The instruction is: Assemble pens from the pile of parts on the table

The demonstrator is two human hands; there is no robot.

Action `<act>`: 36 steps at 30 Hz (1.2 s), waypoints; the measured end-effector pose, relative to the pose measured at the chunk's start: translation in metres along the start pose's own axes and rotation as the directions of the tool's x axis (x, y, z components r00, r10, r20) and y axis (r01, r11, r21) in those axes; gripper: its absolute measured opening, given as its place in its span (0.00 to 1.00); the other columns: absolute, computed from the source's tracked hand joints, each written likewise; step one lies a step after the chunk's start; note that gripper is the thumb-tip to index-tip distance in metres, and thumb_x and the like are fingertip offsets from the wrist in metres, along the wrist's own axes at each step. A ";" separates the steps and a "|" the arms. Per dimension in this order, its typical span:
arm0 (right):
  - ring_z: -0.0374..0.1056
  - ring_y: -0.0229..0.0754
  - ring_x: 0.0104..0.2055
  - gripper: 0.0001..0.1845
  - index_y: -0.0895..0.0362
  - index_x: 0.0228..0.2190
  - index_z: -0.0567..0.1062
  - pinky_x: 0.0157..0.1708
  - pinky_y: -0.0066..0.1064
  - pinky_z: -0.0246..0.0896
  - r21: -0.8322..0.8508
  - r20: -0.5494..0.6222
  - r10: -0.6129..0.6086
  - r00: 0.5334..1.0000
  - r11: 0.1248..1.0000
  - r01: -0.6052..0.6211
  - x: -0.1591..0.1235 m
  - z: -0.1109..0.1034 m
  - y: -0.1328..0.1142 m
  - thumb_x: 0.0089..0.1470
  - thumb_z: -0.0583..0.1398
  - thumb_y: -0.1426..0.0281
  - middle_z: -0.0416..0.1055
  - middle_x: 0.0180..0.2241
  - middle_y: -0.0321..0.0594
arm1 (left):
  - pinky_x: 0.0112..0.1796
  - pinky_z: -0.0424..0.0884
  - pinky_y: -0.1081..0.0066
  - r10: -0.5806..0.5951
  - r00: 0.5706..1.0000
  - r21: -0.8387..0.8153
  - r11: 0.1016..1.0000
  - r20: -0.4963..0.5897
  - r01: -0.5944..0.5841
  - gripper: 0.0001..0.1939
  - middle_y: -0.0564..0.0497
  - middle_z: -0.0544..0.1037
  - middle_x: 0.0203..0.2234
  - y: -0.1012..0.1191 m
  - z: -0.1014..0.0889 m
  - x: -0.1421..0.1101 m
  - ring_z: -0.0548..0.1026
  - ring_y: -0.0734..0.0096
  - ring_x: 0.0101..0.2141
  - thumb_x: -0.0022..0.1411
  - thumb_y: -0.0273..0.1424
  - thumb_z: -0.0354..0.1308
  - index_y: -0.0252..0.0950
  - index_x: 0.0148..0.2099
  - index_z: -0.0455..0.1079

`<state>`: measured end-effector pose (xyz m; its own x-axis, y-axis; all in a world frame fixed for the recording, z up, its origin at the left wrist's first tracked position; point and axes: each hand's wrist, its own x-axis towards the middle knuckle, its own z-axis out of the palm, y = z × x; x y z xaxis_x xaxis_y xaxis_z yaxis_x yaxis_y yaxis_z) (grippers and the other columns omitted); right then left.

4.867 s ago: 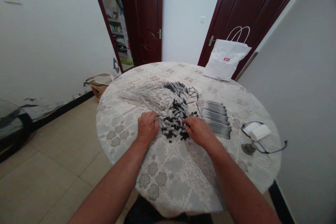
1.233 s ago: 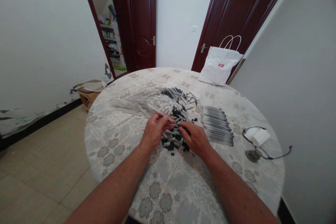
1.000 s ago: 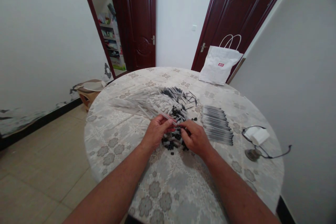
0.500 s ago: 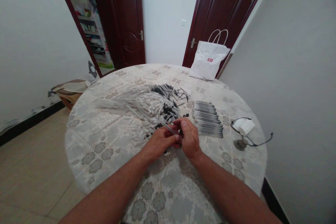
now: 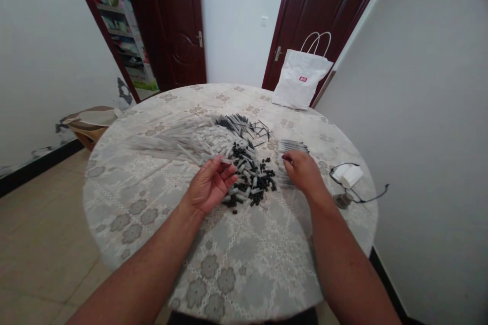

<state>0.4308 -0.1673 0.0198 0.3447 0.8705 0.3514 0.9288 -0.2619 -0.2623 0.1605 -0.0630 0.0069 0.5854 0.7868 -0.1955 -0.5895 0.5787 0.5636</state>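
Observation:
My left hand [image 5: 211, 183] is raised palm-up over the near side of the pile, thumb and forefinger pinching a short whitish pen cap [image 5: 226, 161], the other fingers loosely curled. My right hand [image 5: 303, 170] is above the row of pens [image 5: 292, 146], covering part of it. Its fingers are closed together; a small dark bit shows at their tips, too little to name. Between the hands lie black plugs [image 5: 263, 183] mixed with white caps [image 5: 247, 171]. Behind them are more white caps, long clear pen barrels [image 5: 163, 142] and dark-tipped refills [image 5: 236, 122].
A white paper bag [image 5: 301, 78] stands at the back right of the round table [image 5: 213, 289] with its patterned cloth. Glasses [image 5: 366, 200], folded white tissue [image 5: 347, 174] and a small round dark object [image 5: 342, 200] lie at the right. A stool [image 5: 89, 124] is beyond the left edge.
My hands, together over the pile with a clear tube between them, have parted. The right moved right to the pen row; the left moved slightly left and turned palm-up. The view shifted slightly.

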 end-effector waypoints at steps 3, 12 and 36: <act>0.73 0.49 0.48 0.13 0.55 0.43 0.82 0.49 0.35 0.62 -0.145 0.157 -0.010 0.988 0.989 0.033 -0.004 0.003 -0.003 0.63 0.58 0.70 0.79 0.43 0.48 | 0.32 0.81 0.69 -0.009 1.000 0.022 1.000 0.003 0.009 0.08 0.52 0.83 0.29 -0.003 0.000 0.001 0.83 0.69 0.31 0.60 0.31 0.69 0.36 0.37 0.72; 0.74 0.50 0.47 0.14 0.54 0.43 0.82 0.41 0.32 0.63 -0.299 0.319 -0.003 0.948 0.949 0.104 -0.005 0.019 -0.029 0.64 0.56 0.74 0.78 0.43 0.50 | 0.32 0.81 0.70 0.006 1.000 0.062 0.998 -0.004 -0.006 0.10 0.52 0.82 0.29 -0.004 0.004 -0.001 0.83 0.68 0.31 0.59 0.30 0.70 0.36 0.38 0.72; 0.70 0.39 0.28 0.13 0.54 0.43 0.79 0.29 0.29 0.63 0.744 0.004 -0.078 0.997 0.666 0.049 -0.029 0.037 -0.093 0.64 0.59 0.60 0.76 0.31 0.37 | 0.40 0.81 0.65 0.095 0.992 0.197 0.974 0.077 -0.109 0.13 0.46 0.84 0.38 -0.013 -0.001 0.002 0.84 0.63 0.39 0.56 0.29 0.72 0.33 0.41 0.73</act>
<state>0.3292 -0.1527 0.0005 0.2706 0.8901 0.3667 0.5338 0.1783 -0.8266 0.1685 -0.0683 -0.0016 0.5678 0.8195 -0.0781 -0.5287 0.4358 0.7284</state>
